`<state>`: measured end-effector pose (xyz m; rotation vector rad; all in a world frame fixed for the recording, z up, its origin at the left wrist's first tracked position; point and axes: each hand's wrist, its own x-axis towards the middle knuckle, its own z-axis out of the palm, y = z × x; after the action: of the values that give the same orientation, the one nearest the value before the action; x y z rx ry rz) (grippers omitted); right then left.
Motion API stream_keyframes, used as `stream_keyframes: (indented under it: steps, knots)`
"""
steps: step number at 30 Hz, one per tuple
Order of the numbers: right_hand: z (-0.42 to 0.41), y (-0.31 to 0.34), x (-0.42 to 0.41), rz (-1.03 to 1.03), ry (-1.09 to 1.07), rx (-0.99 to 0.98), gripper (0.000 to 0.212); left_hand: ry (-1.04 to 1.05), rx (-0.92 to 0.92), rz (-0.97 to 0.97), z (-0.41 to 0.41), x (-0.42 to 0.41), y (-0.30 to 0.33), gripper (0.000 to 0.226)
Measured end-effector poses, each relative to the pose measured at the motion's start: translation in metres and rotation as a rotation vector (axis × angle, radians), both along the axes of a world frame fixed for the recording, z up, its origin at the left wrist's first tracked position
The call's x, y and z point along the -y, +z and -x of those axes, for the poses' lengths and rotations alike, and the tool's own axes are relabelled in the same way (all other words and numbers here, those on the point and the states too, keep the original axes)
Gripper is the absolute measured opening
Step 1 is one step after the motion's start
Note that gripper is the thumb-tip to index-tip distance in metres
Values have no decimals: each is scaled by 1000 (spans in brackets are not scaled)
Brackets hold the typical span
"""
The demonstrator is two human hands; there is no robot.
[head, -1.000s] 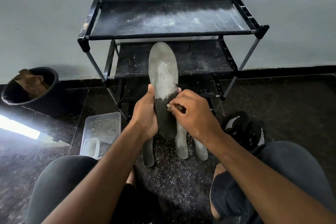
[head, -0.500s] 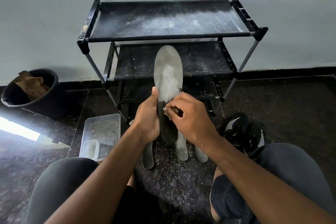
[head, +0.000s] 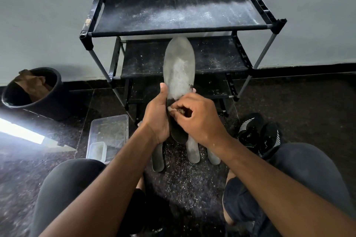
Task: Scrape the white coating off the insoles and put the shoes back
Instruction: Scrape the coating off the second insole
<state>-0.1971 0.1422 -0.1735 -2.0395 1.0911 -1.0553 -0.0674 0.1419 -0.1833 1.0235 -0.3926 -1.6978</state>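
Where floor [head: 192, 183] shows scrapings, rack [head: 179, 13] dusty, by wall [head: 48, 5].

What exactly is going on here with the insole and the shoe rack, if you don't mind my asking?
A seated person is cleaning an insole. The left hand grips it upright by its edge, while the right hand pinches a small scraper against its face. The lower part is already dark; a white patch remains above. Three more insoles lie on the floor, black shoes wait on the right, and the shoe rack holds no shoes.
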Motion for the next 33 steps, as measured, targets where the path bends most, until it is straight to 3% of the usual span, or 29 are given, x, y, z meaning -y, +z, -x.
stream_keyframes:
  steps: [5,11,14,18,23,29,33]
  knots:
    - [1,-1,-13,-101,192,-65,3,84,-68,44,-14,6,2,79]
    - [-1,-3,-2,41,-8,-20,7,-68,-99,22,0,0,1,86]
    - [-1,-1,-6,-2,63,-10,9,-17,-33,33,-4,2,-2,84]
    - [2,-1,-12,-65,224,-94,9,64,-172,60,-19,8,-1,87]
    - [3,-5,-1,110,78,-135,2,3,-202,31,-17,7,-1,92]
    - [2,-8,-12,-43,195,-144,6,7,-168,30,-17,5,1,89]
    - [3,-5,-3,44,107,-127,3,-3,-116,-19,-8,2,-3,83]
